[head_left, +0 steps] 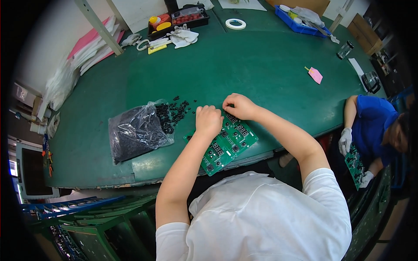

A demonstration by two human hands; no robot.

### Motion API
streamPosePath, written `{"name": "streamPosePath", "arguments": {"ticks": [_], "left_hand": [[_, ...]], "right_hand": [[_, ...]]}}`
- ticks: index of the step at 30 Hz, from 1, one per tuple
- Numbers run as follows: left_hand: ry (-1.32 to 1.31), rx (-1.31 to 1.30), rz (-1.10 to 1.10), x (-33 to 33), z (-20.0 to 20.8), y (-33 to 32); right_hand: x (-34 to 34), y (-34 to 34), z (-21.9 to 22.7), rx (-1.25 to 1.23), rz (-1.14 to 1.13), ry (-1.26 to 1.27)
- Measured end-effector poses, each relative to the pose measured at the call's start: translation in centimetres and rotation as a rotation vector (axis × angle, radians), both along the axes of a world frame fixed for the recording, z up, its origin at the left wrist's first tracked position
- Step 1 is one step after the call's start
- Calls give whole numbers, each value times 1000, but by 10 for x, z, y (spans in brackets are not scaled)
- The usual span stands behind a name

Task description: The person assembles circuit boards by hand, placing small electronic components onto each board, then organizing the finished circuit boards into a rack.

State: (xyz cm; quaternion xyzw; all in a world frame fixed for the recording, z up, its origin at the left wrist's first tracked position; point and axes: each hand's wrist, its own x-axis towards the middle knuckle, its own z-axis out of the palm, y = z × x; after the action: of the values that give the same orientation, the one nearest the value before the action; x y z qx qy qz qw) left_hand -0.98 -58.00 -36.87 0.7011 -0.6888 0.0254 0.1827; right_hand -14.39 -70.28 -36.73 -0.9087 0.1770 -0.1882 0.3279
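A green circuit board panel (227, 153) with several digit displays and black round parts lies on the green table in front of me. My left hand (209, 120) is over its far left part, fingers curled down and closed; its fingertips are hidden. At the far edge of the board, my right hand (241, 107) is closed in a pinch near a display. Anything in either hand is too small or hidden to make out. Left of the board, a clear plastic bag (136, 132) of small black parts lies on its side. Loose black parts (175, 112) spill from its mouth.
A co-worker (375, 126) in blue with white gloves holds another green board (355, 167) at right. Along the back are a black tray (177, 21), white gloves (183, 36), a tape roll (235, 24) and a blue bin (300, 21). A pink tag (315, 75) lies farther right.
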Motion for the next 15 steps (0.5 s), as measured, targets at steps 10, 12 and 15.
{"name": "streamPosePath", "arguments": {"ticks": [10,12,15], "left_hand": [[-164,-1,-83,-1,-1,5],[-204,-7,-100,3,-2,7],[-9,-57,-145,12,0,9]], "right_hand": [[-2,19,-24,-48,-121,-7],[0,22,-23,-74,-122,-12],[1,23,-24,-107,-128,-28]]}}
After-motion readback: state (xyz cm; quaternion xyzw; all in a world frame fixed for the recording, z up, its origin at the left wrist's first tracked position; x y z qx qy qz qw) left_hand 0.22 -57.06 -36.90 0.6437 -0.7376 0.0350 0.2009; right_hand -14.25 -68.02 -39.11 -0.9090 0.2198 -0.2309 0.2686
